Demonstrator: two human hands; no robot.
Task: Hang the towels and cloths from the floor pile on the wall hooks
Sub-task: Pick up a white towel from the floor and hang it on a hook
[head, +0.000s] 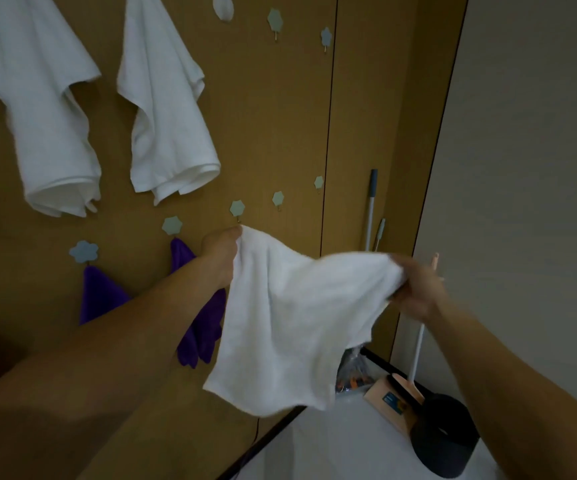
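I hold a small white towel [290, 317] stretched between both hands in front of the brown wooden wall. My left hand [220, 251] pinches its upper left corner just under a pale hexagon hook [237, 208]. My right hand [415, 289] grips the bunched right corner. The rest of the towel hangs down loose. Two large white towels [48, 109] [166, 109] hang from hooks higher up. Two purple cloths [102, 294] [200, 327] hang from a blue flower hook [84, 251] and a pale hook [172, 225].
Bare hooks dot the wall: two lower ones [277, 199] [318, 182] and two upper ones [274, 19] [325, 36]. In the right corner stand mop handles [370, 209], a pink dustpan and brush [398, 393] and a dark bin [443, 441]. A grey wall [522, 168] lies to the right.
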